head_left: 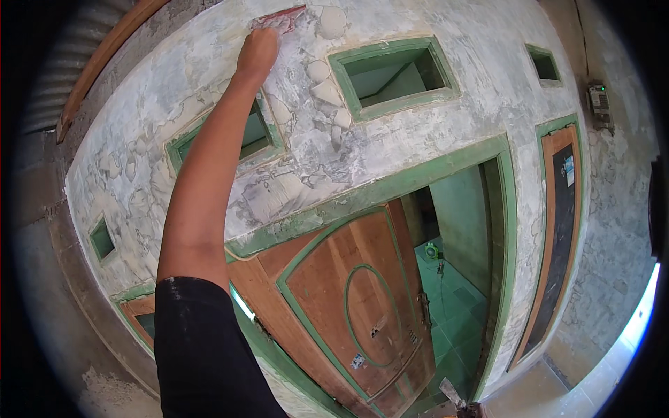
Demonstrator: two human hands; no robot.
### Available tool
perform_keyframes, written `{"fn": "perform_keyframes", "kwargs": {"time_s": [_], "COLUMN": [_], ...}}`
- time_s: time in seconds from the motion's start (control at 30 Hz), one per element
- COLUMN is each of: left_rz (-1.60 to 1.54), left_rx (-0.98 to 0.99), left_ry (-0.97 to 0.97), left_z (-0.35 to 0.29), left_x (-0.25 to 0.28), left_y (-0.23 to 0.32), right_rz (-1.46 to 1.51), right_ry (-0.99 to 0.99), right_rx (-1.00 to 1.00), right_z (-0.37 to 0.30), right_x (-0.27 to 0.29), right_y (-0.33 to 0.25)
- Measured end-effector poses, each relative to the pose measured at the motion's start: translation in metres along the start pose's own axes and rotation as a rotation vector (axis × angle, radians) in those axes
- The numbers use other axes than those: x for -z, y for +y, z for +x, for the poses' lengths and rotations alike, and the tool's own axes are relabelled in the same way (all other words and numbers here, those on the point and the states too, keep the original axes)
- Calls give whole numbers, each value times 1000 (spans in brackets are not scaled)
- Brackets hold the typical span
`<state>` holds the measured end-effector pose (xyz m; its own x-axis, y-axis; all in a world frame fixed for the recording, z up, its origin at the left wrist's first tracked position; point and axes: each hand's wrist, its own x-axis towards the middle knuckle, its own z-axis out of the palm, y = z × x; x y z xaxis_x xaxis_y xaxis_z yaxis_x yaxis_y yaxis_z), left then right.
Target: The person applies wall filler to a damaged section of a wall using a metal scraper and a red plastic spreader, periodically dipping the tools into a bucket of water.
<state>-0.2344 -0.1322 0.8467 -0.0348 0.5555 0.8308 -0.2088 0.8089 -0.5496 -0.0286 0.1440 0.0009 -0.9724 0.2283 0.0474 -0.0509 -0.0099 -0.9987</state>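
My left arm, in a black sleeve, stretches up across the view. High on the wall, my left hand [258, 54] is closed around a flat red spreader [282, 19] smeared with pale filler, which lies against the wall surface. Beside the spreader, grey-white patches of filler [333, 22] run down the mottled wall [300, 132] between two small green-framed openings. At the lower edge, the blade of a putty knife [451, 392] pokes into view; whatever holds it is cut off. My right hand does not show.
Below the wall patches stands a brown wooden door [348, 299] with green trim, ajar in a green frame [498, 209]. Through the doorway, a small green fan-like object [432, 250] rests on green tiles. A vent opening [390, 75] and an electric meter [599, 104] are to the right.
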Motion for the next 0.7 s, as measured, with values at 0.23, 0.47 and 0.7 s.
{"fn": "perform_keyframes", "kwargs": {"time_s": [0.23,0.47,0.7], "left_rz": [-27,-129,-80], "left_rx": [-12,-254,-264], "left_ry": [-96,-103,-107], "left_z": [15,-25,-75], "left_x": [3,10,27], "left_y": [4,-5,4], "right_rz": [11,1,55], "right_ry": [-29,-59,9], "right_rx": [-13,-34,9], "right_z": [5,8,9], "right_x": [-1,-5,12], "right_y": [9,26,7]}}
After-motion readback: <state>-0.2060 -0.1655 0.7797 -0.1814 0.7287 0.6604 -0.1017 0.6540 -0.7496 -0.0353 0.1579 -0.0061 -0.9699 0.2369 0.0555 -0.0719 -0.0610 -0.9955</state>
